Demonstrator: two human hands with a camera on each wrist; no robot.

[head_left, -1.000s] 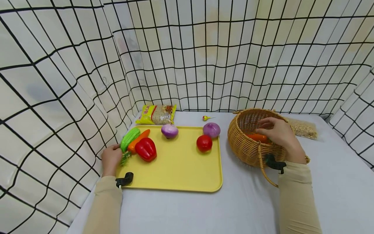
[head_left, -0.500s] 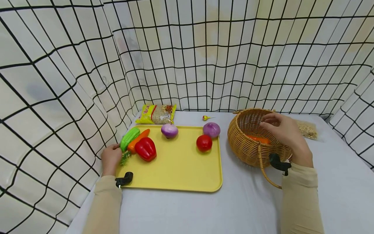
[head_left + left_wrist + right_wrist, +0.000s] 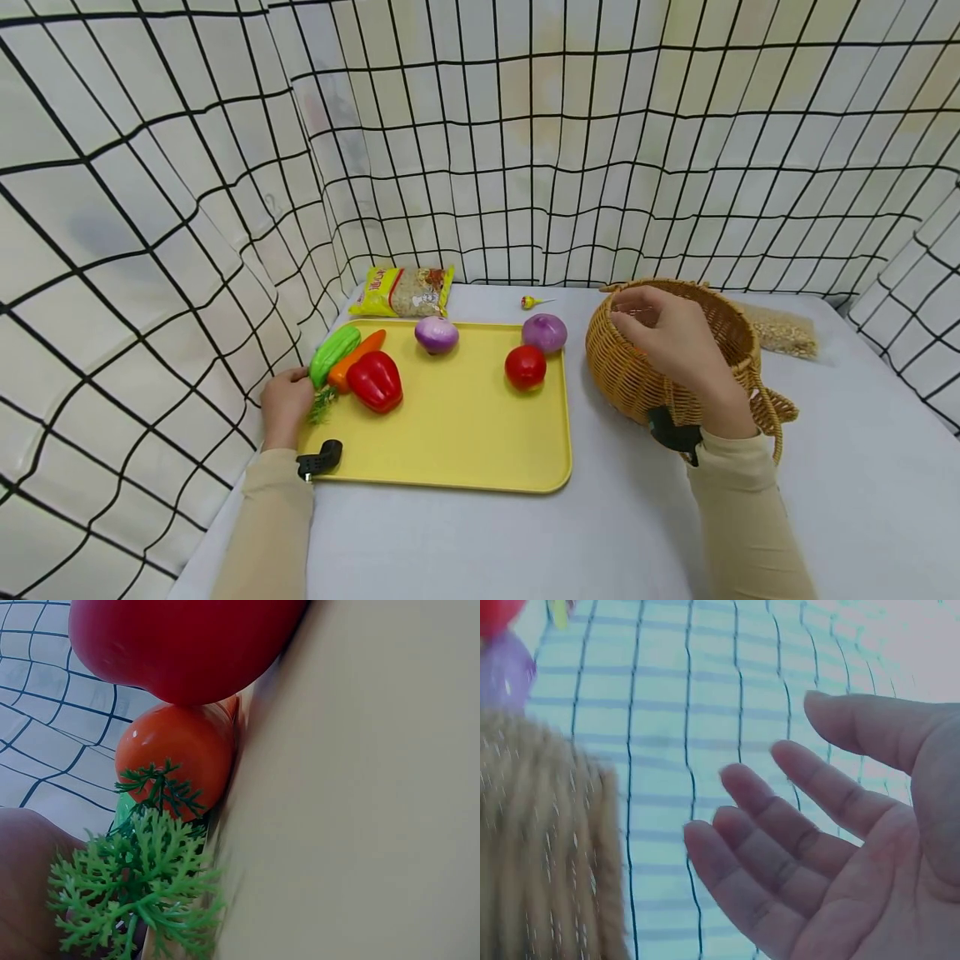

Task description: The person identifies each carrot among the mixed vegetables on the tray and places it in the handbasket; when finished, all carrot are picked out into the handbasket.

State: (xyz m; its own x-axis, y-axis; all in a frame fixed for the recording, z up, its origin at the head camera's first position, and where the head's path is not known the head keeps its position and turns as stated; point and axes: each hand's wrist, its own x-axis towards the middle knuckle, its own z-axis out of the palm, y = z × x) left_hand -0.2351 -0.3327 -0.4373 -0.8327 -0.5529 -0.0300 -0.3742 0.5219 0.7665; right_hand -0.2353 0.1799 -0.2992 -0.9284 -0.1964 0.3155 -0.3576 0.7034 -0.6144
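Left hand (image 3: 287, 408): rests at the left edge of the yellow tray (image 3: 465, 442), just beside the green vegetable (image 3: 335, 354); partly hidden by green fronds (image 3: 142, 889) in the left wrist view, so cannot tell whether pinching the rim or only touching
Right hand (image 3: 671, 337): hovers over the near side of the wicker basket (image 3: 626, 383); loosely spread, with thumb well apart from gently bent fingers, gripping nothing
Tray load: red pepper (image 3: 375, 382) against carrot (image 3: 357, 360) at left; pale purple onion (image 3: 437, 335) by the far rim; tomato (image 3: 525, 367) and darker onion (image 3: 544, 332) at right
Surface: white cloth (image 3: 465, 550), under tray and basket alike
Room: black netting (image 3: 495, 167) over pale backing, behind and at both sides
Behind tray: lollipop (image 3: 530, 302)
Behind basket: clear bag (image 3: 783, 332) of pale grains
Writing: on the yellow packet (image 3: 402, 292), large characters beside a cartoon figure, too small to read
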